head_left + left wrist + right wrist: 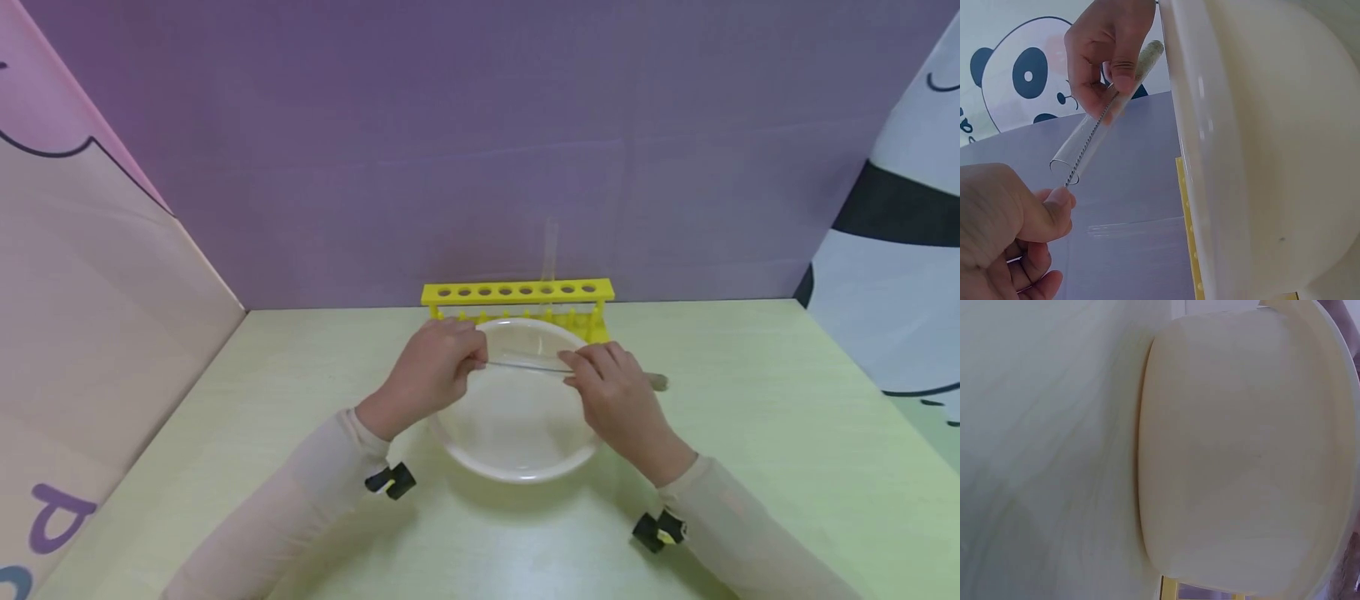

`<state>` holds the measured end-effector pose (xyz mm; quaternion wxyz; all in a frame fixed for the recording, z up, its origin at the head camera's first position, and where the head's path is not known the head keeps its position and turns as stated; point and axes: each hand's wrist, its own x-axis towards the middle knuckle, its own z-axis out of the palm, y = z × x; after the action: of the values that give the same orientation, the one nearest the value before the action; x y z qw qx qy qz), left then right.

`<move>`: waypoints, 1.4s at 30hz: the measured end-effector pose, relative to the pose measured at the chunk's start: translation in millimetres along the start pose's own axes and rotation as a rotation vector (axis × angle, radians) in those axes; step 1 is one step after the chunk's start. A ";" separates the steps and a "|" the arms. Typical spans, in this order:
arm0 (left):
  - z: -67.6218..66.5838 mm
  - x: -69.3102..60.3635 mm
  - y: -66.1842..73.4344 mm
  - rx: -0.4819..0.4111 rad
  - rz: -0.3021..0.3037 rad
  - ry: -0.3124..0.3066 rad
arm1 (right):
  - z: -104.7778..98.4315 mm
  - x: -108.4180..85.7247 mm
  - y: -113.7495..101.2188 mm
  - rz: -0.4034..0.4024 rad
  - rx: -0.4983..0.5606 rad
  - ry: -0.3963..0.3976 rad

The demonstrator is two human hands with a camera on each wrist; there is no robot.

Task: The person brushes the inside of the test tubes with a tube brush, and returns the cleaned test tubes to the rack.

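Observation:
Over the white basin (517, 425), my right hand (618, 408) grips a clear glass test tube (1067, 152), tilted in the left wrist view. Inside the tube is a test tube brush, its bristle head (1150, 57) at the far end and its twisted wire (1088, 145) coming out of the mouth. With thumb and fingertips, my left hand (438, 362) pinches that wire just outside the mouth. In the head view the bristle end (658, 382) sticks out to the right of my right hand. The basin's outer wall (1241, 456) fills much of the right wrist view.
Behind the basin stands a yellow test tube rack (517, 293) with a row of holes. Another clear test tube (551, 250) stands upright in it. A purple backdrop (375, 150) closes off the rear of the pale table (750, 400), with printed panels at both sides.

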<state>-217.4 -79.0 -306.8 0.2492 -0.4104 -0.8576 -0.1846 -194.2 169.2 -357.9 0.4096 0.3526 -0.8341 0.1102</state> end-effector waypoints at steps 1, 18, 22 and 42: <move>-0.1 0.0 0.2 0.003 0.003 0.000 | -0.4 -0.2 0.1 0.001 0.001 -0.009; -2.7 -2.2 -8.3 0.167 0.199 0.116 | -2.5 -1.5 6.8 -0.082 0.101 -0.120; -5.9 -0.8 -11.4 0.192 0.262 0.170 | -8.2 2.7 6.8 -0.044 0.136 -0.207; -6.2 -1.2 -23.0 0.334 0.439 0.280 | -30.1 10.5 23.8 0.070 0.574 -0.562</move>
<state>-233.3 -96.7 -305.1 0.4630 -0.5099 -0.7241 -0.0378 -196.4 195.4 -328.1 0.0463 0.4403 -0.8606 0.2517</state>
